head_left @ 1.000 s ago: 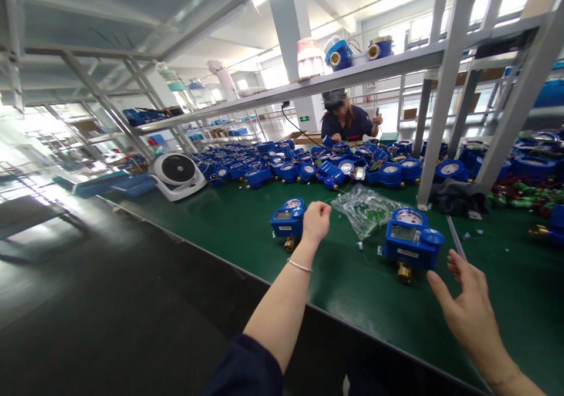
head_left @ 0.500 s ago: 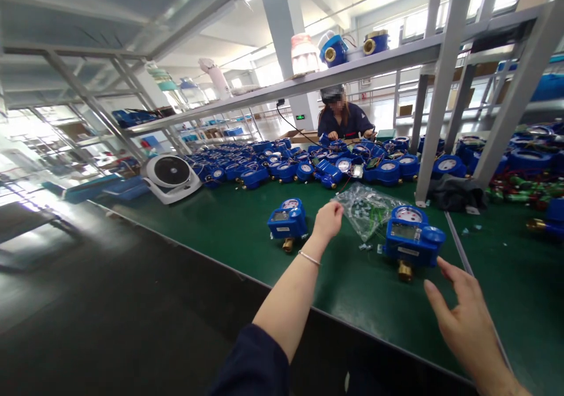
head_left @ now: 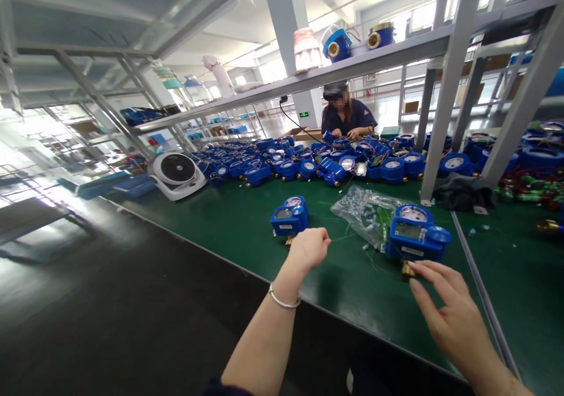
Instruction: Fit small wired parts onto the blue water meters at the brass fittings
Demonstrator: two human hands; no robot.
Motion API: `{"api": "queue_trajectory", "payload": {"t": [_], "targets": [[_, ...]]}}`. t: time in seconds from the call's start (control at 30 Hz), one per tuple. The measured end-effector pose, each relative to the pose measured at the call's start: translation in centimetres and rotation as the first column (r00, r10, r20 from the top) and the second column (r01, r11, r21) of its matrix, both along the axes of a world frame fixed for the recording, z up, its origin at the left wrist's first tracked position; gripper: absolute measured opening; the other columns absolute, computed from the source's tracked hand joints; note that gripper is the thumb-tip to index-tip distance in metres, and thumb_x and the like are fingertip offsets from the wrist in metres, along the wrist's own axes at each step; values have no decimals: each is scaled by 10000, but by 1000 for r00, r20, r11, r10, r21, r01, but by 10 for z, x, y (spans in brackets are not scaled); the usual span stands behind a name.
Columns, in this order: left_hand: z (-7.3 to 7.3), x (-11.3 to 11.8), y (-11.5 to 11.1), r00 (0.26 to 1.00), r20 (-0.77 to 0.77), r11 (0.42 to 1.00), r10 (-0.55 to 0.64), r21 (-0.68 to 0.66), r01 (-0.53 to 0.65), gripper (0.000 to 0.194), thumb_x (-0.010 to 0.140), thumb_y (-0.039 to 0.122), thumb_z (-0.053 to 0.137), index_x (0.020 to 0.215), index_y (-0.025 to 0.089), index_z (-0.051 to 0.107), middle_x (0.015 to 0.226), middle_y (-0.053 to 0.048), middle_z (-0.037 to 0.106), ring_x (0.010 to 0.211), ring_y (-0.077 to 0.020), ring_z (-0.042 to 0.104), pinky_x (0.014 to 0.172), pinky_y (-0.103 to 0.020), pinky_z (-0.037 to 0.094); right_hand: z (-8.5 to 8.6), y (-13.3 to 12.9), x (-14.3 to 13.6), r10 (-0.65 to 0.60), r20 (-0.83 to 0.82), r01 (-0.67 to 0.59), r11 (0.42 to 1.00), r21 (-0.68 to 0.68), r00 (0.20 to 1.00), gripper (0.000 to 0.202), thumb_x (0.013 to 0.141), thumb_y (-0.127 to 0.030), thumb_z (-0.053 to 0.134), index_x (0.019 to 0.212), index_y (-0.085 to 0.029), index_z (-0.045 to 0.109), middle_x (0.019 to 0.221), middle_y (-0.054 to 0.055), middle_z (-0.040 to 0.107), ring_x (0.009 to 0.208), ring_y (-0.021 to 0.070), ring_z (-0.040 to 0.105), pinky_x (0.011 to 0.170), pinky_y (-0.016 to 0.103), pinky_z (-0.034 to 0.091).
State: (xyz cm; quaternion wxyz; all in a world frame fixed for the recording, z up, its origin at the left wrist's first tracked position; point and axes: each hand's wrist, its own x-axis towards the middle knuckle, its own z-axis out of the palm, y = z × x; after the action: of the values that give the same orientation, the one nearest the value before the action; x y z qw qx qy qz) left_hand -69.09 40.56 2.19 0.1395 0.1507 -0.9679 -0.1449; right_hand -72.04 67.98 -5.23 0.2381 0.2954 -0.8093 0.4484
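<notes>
My left hand is closed, fingers curled in, in front of a smaller blue water meter and covering part of its brass end. What it holds, if anything, is hidden; thin green strands lie on the bench close to it. My right hand is open, thumb and fingers apart, with fingertips at the brass fitting of a larger blue water meter. Whether they touch it I cannot tell. Between the meters lies a clear plastic bag with green strands in and around it.
Many blue meters crowd the back of the green bench. A white fan stands at left. Grey posts carry an overhead shelf. A dark cloth lies right. Across the bench sits a co-worker.
My left hand has drawn back from the bag toward me and left. Green strands now spread out beside the bag. My right hand's fingertips moved left to the larger meter's brass fitting.
</notes>
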Motion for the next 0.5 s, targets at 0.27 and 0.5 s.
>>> {"api": "queue_trajectory", "payload": {"t": [0.27,0.5], "targets": [[-75,4,4,965,-63,967,256,9,-256,221,877,315,373,817,220,563,863,-58,650,752,-214,613,641,-297,411,104,-49,-91,154,-85,-109,913,393,984,327,906,-295,338,1132,-196,553,1115,67,603,1002,212,561,905,368,433],[-92,7,-6,943,-150,955,296,82,-286,219,902,296,347,805,220,529,840,-32,631,755,-177,592,629,-262,374,100,-130,-154,364,136,-356,650,671,921,370,602,-46,643,941,-195,638,718,-8,629,588,121,576,613,249,482]]}}
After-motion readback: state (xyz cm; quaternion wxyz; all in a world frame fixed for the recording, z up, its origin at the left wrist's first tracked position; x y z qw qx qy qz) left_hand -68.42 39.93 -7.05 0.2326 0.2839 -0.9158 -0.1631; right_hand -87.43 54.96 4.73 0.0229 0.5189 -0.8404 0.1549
